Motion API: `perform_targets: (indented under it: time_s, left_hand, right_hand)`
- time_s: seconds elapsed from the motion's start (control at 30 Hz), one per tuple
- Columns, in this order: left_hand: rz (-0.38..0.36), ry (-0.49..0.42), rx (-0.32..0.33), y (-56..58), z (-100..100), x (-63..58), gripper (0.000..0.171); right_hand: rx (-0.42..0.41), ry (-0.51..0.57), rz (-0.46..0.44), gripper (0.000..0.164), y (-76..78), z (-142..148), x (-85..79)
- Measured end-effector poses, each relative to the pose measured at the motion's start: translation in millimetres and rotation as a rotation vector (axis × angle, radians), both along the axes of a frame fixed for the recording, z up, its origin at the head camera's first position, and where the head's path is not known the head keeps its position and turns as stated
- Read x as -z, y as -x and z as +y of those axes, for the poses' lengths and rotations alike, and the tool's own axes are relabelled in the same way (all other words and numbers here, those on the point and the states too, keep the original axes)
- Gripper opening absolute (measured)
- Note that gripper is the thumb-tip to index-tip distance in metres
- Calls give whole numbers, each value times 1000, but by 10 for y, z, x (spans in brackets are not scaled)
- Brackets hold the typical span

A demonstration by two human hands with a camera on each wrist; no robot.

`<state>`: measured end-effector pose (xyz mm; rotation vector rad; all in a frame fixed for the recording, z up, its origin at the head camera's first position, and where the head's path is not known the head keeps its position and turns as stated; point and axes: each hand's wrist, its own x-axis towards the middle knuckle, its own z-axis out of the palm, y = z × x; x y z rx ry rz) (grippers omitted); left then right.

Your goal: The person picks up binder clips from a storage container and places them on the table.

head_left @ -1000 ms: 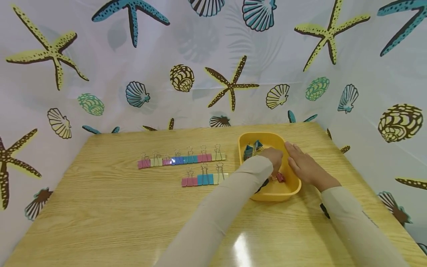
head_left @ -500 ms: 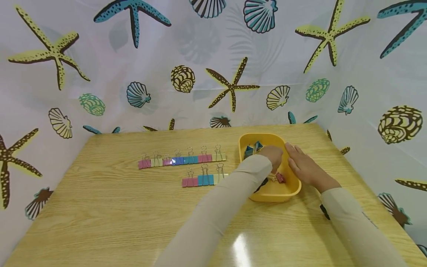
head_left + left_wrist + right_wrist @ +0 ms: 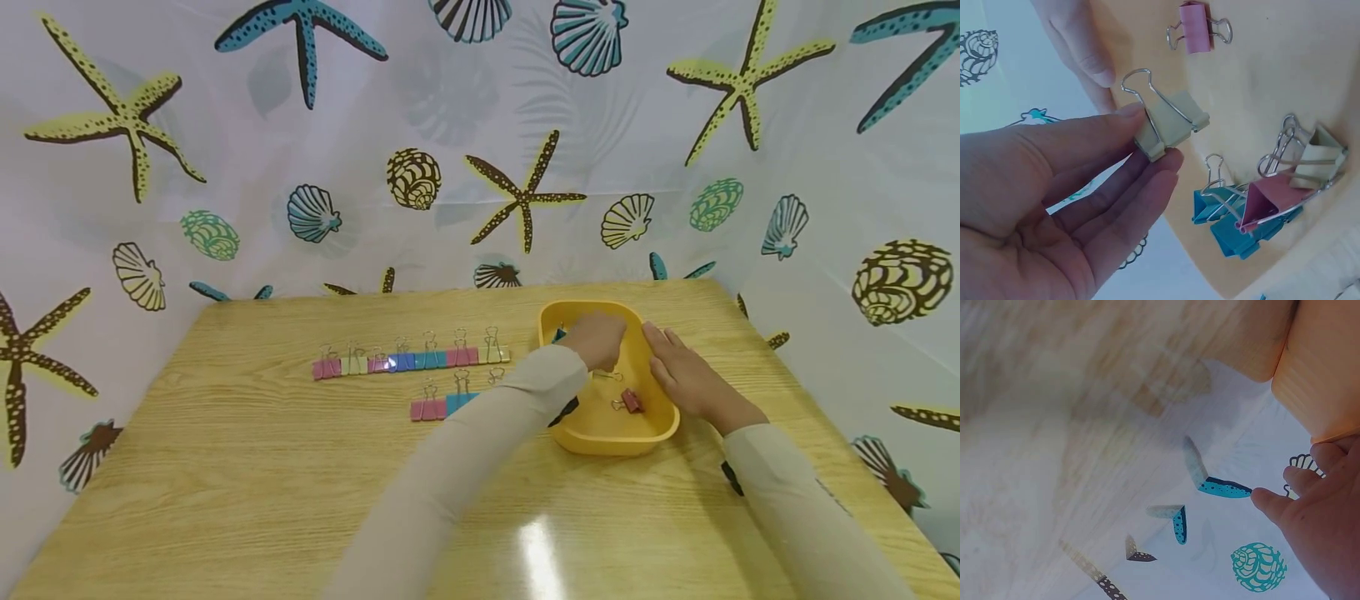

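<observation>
My left hand (image 3: 597,340) is over the yellow bin (image 3: 611,447), near its back left. In the left wrist view, its thumb and fingers pinch a cream binder clip (image 3: 1175,122) with one wire handle raised. Below, inside the bin, lie a pink binder clip (image 3: 1195,28), a red one (image 3: 1272,194), another cream one (image 3: 1319,156) and teal clips (image 3: 1235,234) in a heap. My right hand (image 3: 686,375) rests against the bin's right rim with its fingers straight, also seen from the outer side in the right wrist view.
Left of the bin, a back row of several coloured binder clips (image 3: 430,359) stands side by side on the wooden table (image 3: 262,458). A shorter front row (image 3: 429,409) is partly covered by my left sleeve (image 3: 450,467). A patterned cloth (image 3: 450,100) hangs behind.
My left hand has shifted up and left within the bin, uncovering more of its floor and the pink clip. The left sleeve now hides the front row's right end. My right hand stays put.
</observation>
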<state>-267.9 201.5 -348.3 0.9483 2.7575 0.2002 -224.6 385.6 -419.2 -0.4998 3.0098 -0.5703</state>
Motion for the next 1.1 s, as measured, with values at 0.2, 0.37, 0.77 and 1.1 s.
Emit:
perform_targets:
  time_s: [0.2, 0.37, 0.77, 1.1]
  left_hand:
    - [34, -109, 37, -42, -187, -52, 10]
    - [24, -230, 65, -67, -377, -46, 8]
    - [-78, -575, 57, -122, -1023, -66, 15]
    - [-46, -734, -51, -131, -1668, 51, 14]
  right_hand:
    - [-2, 6, -4, 56, -2, 6, 16]
    - [3, 0, -8, 56, -2, -5, 26]
    - [6, 35, -28, 56, -36, 5, 3]
    - [-20, 50, -28, 57, -30, 4, -15]
